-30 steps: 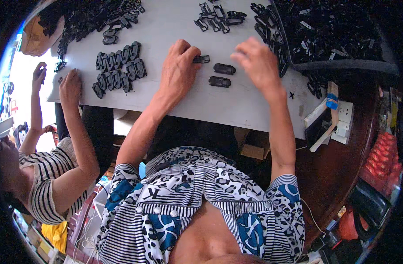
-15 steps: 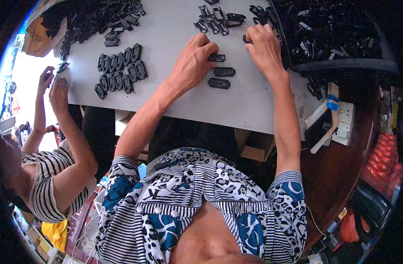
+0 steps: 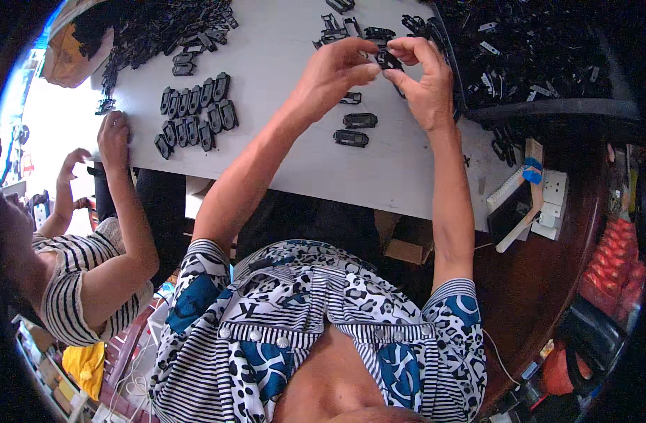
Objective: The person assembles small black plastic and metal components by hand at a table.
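Note:
My left hand [image 3: 338,69] and right hand [image 3: 427,79] meet above the far part of the white table. A small black plastic part [image 3: 388,60] is between their fingertips. My right thumb and fingers pinch its right side, while my left fingers and thumb close about its left end. Below my left hand, several black plastic housings [image 3: 351,138] lie in a short column, the farthest partly hidden by the hand. Behind the hands, loose black frame-shaped parts [image 3: 331,28] lie in a cluster.
Rows of black housings [image 3: 190,100] lie left of my arm, with a heap of black parts [image 3: 168,28] behind. A dark bin [image 3: 549,107] of parts stands at right, near a power strip [image 3: 553,201]. Another person's hand [image 3: 113,141] rests at the table's left edge.
My hands have come together, the left moving right and up from the housing column. The black part now shows between them. The other person's hands have moved apart.

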A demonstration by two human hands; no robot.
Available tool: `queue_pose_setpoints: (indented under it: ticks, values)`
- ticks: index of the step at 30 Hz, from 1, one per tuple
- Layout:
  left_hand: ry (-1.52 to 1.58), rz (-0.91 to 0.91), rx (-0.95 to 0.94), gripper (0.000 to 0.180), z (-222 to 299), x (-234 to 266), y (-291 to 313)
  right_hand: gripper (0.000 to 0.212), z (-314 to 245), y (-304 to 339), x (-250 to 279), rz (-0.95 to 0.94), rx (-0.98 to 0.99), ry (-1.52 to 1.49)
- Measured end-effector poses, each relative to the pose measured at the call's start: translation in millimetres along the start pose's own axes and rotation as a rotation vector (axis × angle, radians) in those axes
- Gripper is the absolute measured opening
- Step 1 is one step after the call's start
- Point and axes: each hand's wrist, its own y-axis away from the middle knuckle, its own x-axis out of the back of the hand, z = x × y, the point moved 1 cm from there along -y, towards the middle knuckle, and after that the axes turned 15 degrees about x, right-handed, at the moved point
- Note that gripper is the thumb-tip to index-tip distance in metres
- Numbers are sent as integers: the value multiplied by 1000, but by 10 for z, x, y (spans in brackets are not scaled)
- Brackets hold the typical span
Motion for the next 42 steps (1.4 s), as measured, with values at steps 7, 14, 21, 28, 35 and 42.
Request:
queue_pose_setpoints:
  ticks: [7,14,21,28,35,42]
  values:
    - [795,-538,104,43,12,-66,-179,34,39,-40,-40,133,123,-184]
    - [699,-353,148,40,-38,-90,-203,34,48,5,-86,158,94,-227]
    - [781,-298,114,37,30,-50,-161,36,133,78,-136,330,56,-417]
    - [535,3,126,37,-123,448,70,38,-159,264,26,-379,3,209]
    - [672,-6,163,38,-300,603,286,32,-121,526,42,-379,110,424]
    - [577,-49,231,38,-363,337,316,32,-182,315,-55,-270,62,246]
